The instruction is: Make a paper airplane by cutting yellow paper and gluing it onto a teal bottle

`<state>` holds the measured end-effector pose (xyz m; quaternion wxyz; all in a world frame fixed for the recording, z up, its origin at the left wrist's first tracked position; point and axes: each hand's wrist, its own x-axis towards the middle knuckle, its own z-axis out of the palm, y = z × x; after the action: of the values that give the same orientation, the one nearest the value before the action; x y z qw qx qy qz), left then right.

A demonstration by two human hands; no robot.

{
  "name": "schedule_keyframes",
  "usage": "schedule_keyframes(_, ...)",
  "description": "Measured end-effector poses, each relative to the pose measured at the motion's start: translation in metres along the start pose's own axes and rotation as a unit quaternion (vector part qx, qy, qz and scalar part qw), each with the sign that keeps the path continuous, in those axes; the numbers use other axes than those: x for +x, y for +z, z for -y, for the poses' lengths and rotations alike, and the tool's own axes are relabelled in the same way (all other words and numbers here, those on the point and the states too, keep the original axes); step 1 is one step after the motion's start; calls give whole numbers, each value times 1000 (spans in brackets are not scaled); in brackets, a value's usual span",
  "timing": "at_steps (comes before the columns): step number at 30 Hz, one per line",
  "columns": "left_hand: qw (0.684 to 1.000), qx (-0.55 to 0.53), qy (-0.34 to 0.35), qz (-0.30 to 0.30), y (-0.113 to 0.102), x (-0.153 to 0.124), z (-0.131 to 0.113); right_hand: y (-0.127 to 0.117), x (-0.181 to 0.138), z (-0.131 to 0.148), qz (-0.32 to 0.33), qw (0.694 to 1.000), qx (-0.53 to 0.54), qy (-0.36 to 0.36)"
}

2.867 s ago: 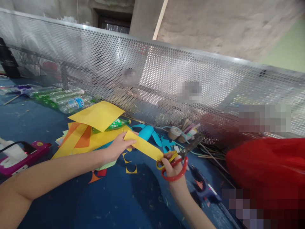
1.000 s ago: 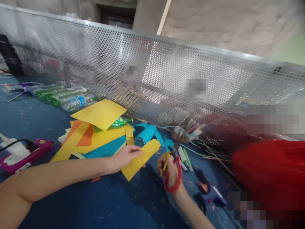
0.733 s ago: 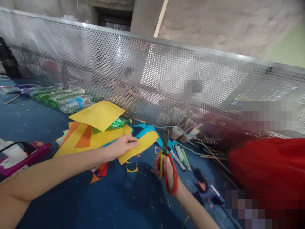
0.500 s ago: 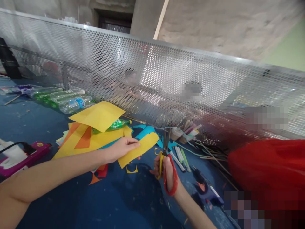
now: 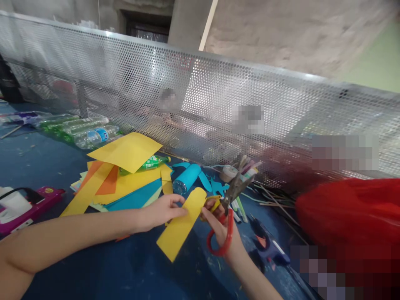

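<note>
A yellow paper strip (image 5: 179,231) with one rounded end is pinched between the thumb and fingers of my left hand (image 5: 159,211). My right hand (image 5: 222,230) is closed around a pair of scissors (image 5: 236,191) with red and yellow handles. Their blades point up and to the right, away from the paper. The right fingertips are at the strip's right edge; whether they press on it I cannot tell. Beyond the strip lies a bottle wrapped in blue paper (image 5: 191,177), with blue paper scraps (image 5: 216,187) beside it.
Yellow, orange and blue paper sheets (image 5: 134,189) lie in a pile behind my left forearm. Plastic bottles (image 5: 90,135) rest along the perforated metal panel (image 5: 140,83). A purple power strip (image 5: 40,204) is at left. A glue gun (image 5: 271,250) and a red cloth (image 5: 346,212) are at right.
The scissors have swung over to the right, and my right hand has come in to the strip's edge. My left hand and the strip have dropped slightly toward me, uncovering the blue-wrapped bottle.
</note>
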<state>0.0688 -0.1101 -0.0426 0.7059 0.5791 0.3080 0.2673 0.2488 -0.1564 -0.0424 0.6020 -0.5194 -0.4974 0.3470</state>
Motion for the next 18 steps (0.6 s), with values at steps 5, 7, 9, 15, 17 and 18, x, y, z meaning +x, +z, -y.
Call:
schedule_keyframes(5, 998, 36, 20, 41, 8, -5, -6, 2, -4, -3, 24, 998, 33, 37)
schedule_keyframes(7, 998, 49, 33, 26, 7, -6, -9, 4, -6, -2, 45, 998, 28, 42)
schedule_keyframes(9, 996, 67, 53, 10, 4, -5, -10, 6, -8, 1, 64, 997, 14, 39)
schedule_keyframes(15, 992, 77, 97, -38, -2, -3, -8, 6, -19, 4, 185, 981, 13, 59)
schedule_keyframes(17, 992, 37, 110, -43, 0, -4, -12, 6, -25, 5, 201, 977, -8, 63)
schedule_keyframes(18, 992, 19, 116, -45, 1, -5, -14, 6, -28, 7, 206, 976, -30, 64)
